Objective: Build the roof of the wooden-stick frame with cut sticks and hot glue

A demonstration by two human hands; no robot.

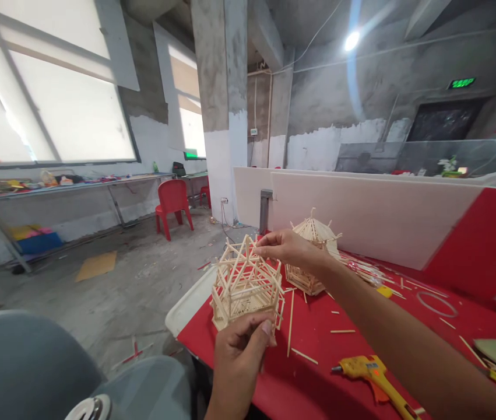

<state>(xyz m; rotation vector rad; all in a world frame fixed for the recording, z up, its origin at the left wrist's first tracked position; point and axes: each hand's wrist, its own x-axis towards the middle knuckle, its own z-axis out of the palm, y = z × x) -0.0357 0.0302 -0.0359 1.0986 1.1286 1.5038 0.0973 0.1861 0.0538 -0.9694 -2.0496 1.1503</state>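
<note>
A small open-framed pavilion model (pixel 248 277) made of thin wooden sticks stands at the left end of the red table. My left hand (pixel 241 353) is closed at its lower front edge, thumb and index finger pressed together on the base. Across its top reaches my right hand (pixel 289 248), with the fingertips pinched on a wooden stick at the roof frame. Just behind, partly covered by my right hand, is a second stick model (pixel 313 230) with a closely covered roof. Loose sticks (pixel 291 324) lie beside the models.
A yellow glue gun (pixel 372 373) lies near the front of the red table (pixel 300 385). A clear ring (pixel 438 304) and bagged sticks (pixel 363 271) are further right. Behind runs a pale partition (pixel 352 213). Grey chairs (pixel 24 361) stand left, a red chair (pixel 173 204) beyond.
</note>
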